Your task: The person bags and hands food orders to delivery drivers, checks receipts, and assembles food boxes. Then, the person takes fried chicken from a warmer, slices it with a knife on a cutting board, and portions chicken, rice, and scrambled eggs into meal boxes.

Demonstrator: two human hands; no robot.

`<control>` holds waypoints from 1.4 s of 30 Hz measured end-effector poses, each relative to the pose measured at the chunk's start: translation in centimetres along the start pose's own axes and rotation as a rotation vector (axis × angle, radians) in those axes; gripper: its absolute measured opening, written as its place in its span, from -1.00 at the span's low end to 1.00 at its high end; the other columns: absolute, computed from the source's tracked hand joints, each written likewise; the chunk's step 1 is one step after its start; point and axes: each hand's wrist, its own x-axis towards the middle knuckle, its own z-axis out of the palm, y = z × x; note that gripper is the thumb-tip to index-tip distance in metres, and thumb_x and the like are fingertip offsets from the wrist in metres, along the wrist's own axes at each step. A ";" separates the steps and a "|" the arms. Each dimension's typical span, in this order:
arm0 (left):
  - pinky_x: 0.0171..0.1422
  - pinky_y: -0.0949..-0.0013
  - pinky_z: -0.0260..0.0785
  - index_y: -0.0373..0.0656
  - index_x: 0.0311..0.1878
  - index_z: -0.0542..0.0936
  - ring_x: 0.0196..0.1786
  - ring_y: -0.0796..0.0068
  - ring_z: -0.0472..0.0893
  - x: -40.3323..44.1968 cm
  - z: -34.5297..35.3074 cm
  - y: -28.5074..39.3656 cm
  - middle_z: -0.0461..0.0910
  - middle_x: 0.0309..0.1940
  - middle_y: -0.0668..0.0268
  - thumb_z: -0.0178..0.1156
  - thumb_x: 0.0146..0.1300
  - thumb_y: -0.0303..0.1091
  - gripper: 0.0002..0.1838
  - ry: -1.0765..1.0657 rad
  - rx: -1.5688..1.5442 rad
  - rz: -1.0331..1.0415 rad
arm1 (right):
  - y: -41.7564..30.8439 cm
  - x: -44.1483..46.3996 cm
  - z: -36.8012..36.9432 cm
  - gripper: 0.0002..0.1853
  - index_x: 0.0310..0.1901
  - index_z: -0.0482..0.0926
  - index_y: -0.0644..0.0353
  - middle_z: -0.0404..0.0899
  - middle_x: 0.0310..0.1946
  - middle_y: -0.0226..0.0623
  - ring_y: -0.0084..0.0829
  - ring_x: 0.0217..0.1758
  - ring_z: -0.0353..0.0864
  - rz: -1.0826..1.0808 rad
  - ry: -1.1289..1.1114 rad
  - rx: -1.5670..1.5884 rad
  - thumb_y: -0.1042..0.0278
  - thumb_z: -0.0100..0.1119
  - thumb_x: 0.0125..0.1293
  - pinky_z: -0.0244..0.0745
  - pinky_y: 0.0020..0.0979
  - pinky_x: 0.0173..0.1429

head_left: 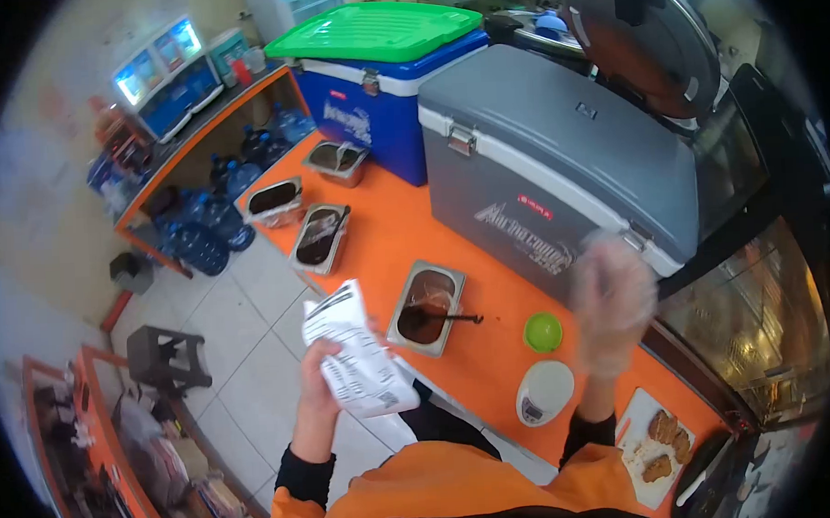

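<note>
My left hand [320, 376] is closed around a white paper bag [359, 359] with dark printing, held in front of the orange counter's edge. A clear plastic glove covers my right hand [613, 297], raised before the grey cooler [558, 151]. Motion blurs its fingers, so I cannot tell whether they hold anything. Below and left of that hand are a small green bowl [542, 332] and a white kitchen scale [545, 394]. A metal pan [428, 307] of dark sauce, with a dark-handled utensil in it, sits between my hands.
Several more metal pans, including one with dark contents [320, 237], stand at the counter's far left. A blue cooler [362, 113] carries a green lid [377, 29]. At right, browned meat pieces lie on a white cutting board [640, 434] beside a knife [702, 473]. A black stool [167, 355] stands on the floor.
</note>
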 end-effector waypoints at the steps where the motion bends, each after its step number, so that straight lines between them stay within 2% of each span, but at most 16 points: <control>1: -0.04 0.09 0.35 -0.32 0.19 0.20 -0.17 0.17 0.46 0.6 -0.7 1.3 0.41 -0.22 0.08 0.00 -0.19 -0.36 -0.27 0.035 0.041 0.088 | 1.5 2.3 0.0 -0.76 -0.17 0.51 0.18 0.47 -0.09 -0.19 -0.20 0.01 0.44 0.060 -0.060 -0.080 0.41 0.20 0.08 0.40 -0.31 -0.01; 5: -0.26 0.25 0.33 -0.24 0.33 0.02 -0.29 0.39 0.39 4.1 -3.3 9.4 0.37 -0.27 0.20 0.04 -0.22 -0.42 -0.11 0.093 0.129 0.247 | 7.3 4.1 0.7 -0.75 -0.19 0.56 0.09 0.47 -0.11 -0.23 -0.20 -0.01 0.46 0.062 -0.218 -0.300 0.40 0.25 0.03 0.35 -0.20 0.06; 8: -0.23 0.30 0.34 -0.28 0.32 0.03 -0.25 0.41 0.41 6.7 -4.2 13.4 0.39 -0.25 0.22 0.05 -0.19 -0.40 -0.13 0.064 0.292 0.357 | 10.1 2.7 1.8 -0.77 -0.24 0.59 0.03 0.48 -0.11 -0.28 -0.23 0.00 0.45 -0.145 -0.014 -0.248 0.41 0.28 -0.01 0.35 -0.19 0.06; 11: -0.14 0.40 0.35 -0.36 0.29 0.14 -0.20 0.45 0.45 12.4 -0.2 15.4 0.45 -0.20 0.26 0.14 -0.07 -0.27 -0.20 0.033 0.842 0.494 | 10.8 3.0 0.5 -0.72 -0.23 0.60 0.00 0.48 -0.10 -0.33 -0.25 0.00 0.45 -0.194 -0.039 -0.403 0.44 0.32 -0.07 0.36 -0.20 0.06; 13: 0.08 0.38 0.29 -0.31 0.22 0.29 0.02 0.44 0.46 17.6 2.9 15.2 0.45 0.03 0.19 0.11 0.12 -0.41 -0.44 -0.161 1.274 0.692 | 10.5 5.2 0.4 -0.70 -0.23 0.60 -0.02 0.49 -0.12 -0.37 -0.26 -0.02 0.47 -0.160 0.118 -0.533 0.46 0.33 -0.09 0.37 -0.23 0.05; 15: 0.22 0.29 0.19 -0.34 0.11 0.40 0.10 0.24 0.42 23.9 8.3 14.0 0.40 0.10 0.11 0.06 0.18 -0.50 -0.60 -0.461 1.971 1.270 | 10.1 7.6 -0.3 -0.71 -0.23 0.60 -0.02 0.51 -0.17 -0.36 -0.27 -0.04 0.48 -0.037 0.161 -0.601 0.45 0.32 -0.07 0.39 -0.27 0.04; 17: 0.13 0.21 0.20 -0.22 0.18 0.36 0.01 0.07 0.38 30.0 13.6 12.3 0.41 -0.03 0.13 0.13 0.09 -0.43 -0.49 -0.564 1.861 1.476 | 10.3 9.8 -0.9 -0.73 -0.25 0.59 0.00 0.52 -0.18 -0.36 -0.27 -0.06 0.49 -0.016 0.181 -0.613 0.45 0.32 -0.06 0.39 -0.27 0.03; 20: 0.03 0.27 0.19 0.00 0.24 0.32 -0.03 0.28 0.39 36.6 17.5 11.2 0.40 -0.12 0.29 0.31 -0.16 -0.28 -0.24 -0.671 1.892 1.770 | 10.6 12.3 -1.8 -0.77 -0.29 0.57 0.04 0.53 -0.22 -0.34 -0.28 -0.09 0.50 -0.018 0.236 -0.594 0.46 0.30 -0.04 0.40 -0.28 0.00; 25: -0.04 0.30 0.21 -0.10 0.11 0.44 -0.13 0.33 0.43 41.8 20.8 12.0 0.45 -0.19 0.33 0.24 -0.05 0.02 -0.36 -0.776 1.706 1.876 | 8.5 14.6 -0.7 -0.83 -0.25 0.51 0.15 0.54 -0.30 -0.24 -0.27 -0.21 0.54 -0.083 0.454 -0.711 0.50 0.18 0.08 0.44 -0.30 -0.11; 27: -0.08 0.29 0.22 -0.16 0.04 0.46 -0.17 0.26 0.43 43.0 21.8 12.2 0.46 -0.19 0.27 0.23 -0.01 0.01 -0.41 -0.764 1.674 1.918 | 7.1 14.3 2.0 -0.85 -0.25 0.50 0.18 0.55 -0.33 -0.23 -0.28 -0.25 0.55 0.072 0.174 -0.289 0.42 0.16 0.11 0.44 -0.33 -0.12; 31: -0.11 0.23 0.26 -0.21 -0.10 0.54 -0.25 0.14 0.44 44.5 23.6 12.6 0.49 -0.24 0.17 0.20 0.07 0.02 -0.51 -0.779 1.596 1.896 | 7.4 15.6 10.7 -0.51 -0.13 0.49 0.31 0.57 -0.27 -0.04 -0.17 -0.19 0.56 0.678 -0.712 -0.127 -0.02 0.10 0.16 0.42 -0.31 -0.07; 32: -0.12 0.23 0.28 -0.22 -0.13 0.55 -0.26 0.12 0.44 44.7 23.9 12.6 0.49 -0.25 0.14 0.18 0.08 0.04 -0.51 -0.742 1.620 1.903 | 7.9 15.4 12.2 -0.51 -0.13 0.49 0.31 0.57 -0.27 -0.04 -0.17 -0.19 0.56 0.678 -0.715 -0.124 -0.02 0.10 0.16 0.42 -0.31 -0.07; 34: -0.13 0.23 0.29 -0.23 -0.16 0.56 -0.27 0.11 0.45 44.9 24.4 12.8 0.50 -0.25 0.12 0.16 0.10 0.06 -0.51 -0.697 1.646 1.912 | 8.6 15.5 14.6 -0.39 -0.05 0.47 0.34 0.55 -0.23 0.07 -0.12 -0.08 0.53 0.742 -1.156 -0.057 -0.14 0.06 0.16 0.37 -0.25 0.02; 39: -0.11 0.23 0.32 -0.23 -0.15 0.56 -0.21 0.07 0.48 45.7 24.6 13.1 0.55 -0.26 0.10 0.14 0.14 0.05 -0.52 -0.698 1.740 1.772 | 8.5 14.8 14.4 -0.34 0.06 0.39 0.32 0.47 -0.03 0.07 -0.12 0.00 0.51 0.822 -1.073 0.000 -0.17 0.02 0.19 0.36 -0.24 0.08; 41: -0.11 0.23 0.32 -0.22 -0.15 0.57 -0.21 0.08 0.48 46.1 24.9 13.2 0.55 -0.27 0.10 0.13 0.15 0.05 -0.53 -0.707 1.720 1.803 | 11.4 14.6 13.3 -0.41 0.04 0.40 0.26 0.51 -0.08 -0.11 -0.23 -0.11 0.55 0.505 -1.185 0.236 -0.16 -0.04 0.25 0.44 -0.29 -0.02; 42: -0.11 0.24 0.32 -0.22 -0.16 0.57 -0.21 0.09 0.49 46.3 25.2 13.1 0.55 -0.27 0.10 0.13 0.16 0.05 -0.53 -0.717 1.714 1.836 | 13.2 14.7 12.8 -0.41 -0.06 0.45 0.28 0.50 -0.26 -0.13 -0.31 -0.24 0.53 0.822 -1.031 0.393 -0.19 -0.13 0.27 0.45 -0.32 -0.10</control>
